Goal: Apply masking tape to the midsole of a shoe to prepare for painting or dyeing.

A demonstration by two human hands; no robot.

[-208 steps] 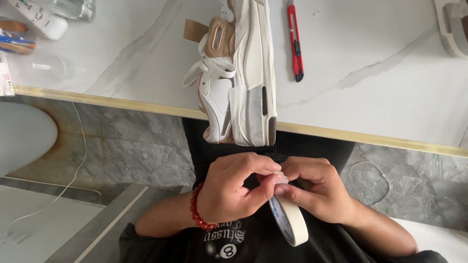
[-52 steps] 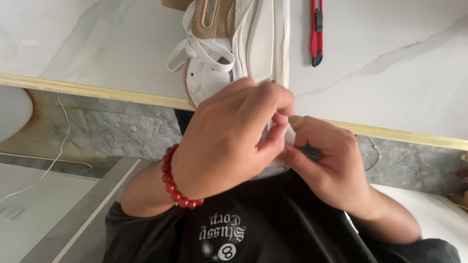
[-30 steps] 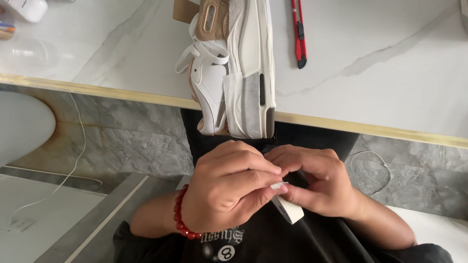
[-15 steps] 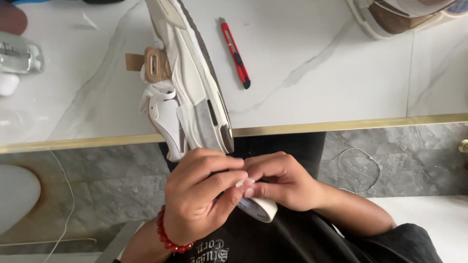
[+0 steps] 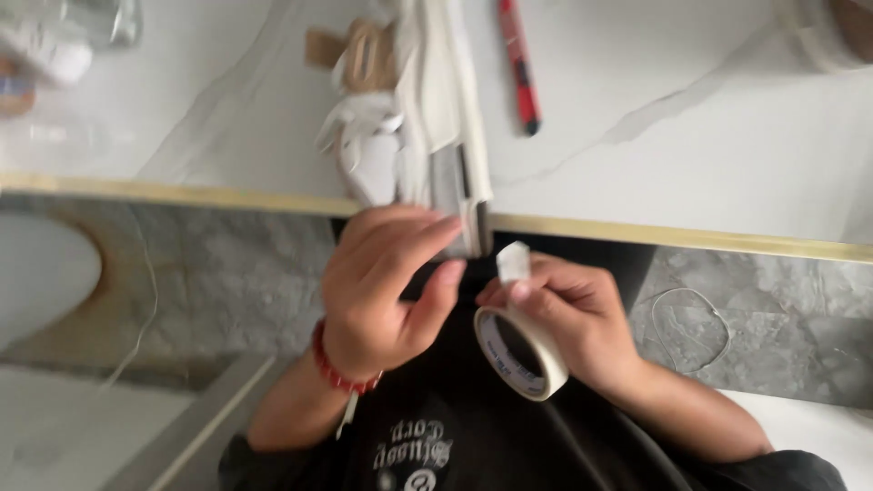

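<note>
At the far left corner of the marble tabletop [image 5: 182, 118] lie some blurred things too smeared to identify. Further right, a white sneaker [image 5: 418, 118] lies on its side with its heel hanging over the near, gold-trimmed edge. Just below that edge the left hand [image 5: 377, 291] hovers over the person's lap, a red bead bracelet [image 5: 338, 373] round its wrist; its grip is narrow and empty, thumb and forefinger close but apart, and the fingers reach toward a short loose end of tape [image 5: 512, 261]. That end stands up from the roll of masking tape [image 5: 520, 353], which the right hand [image 5: 568, 323] holds below the near edge, just right of the sneaker's heel: its thumb presses the tape end at its base and the other fingers wrap the roll from behind. On the tabletop to the right of the sneaker lies a red utility knife [image 5: 520, 64], well apart from both hands. A second shoe [image 5: 823, 32] shows at the far right corner.
</note>
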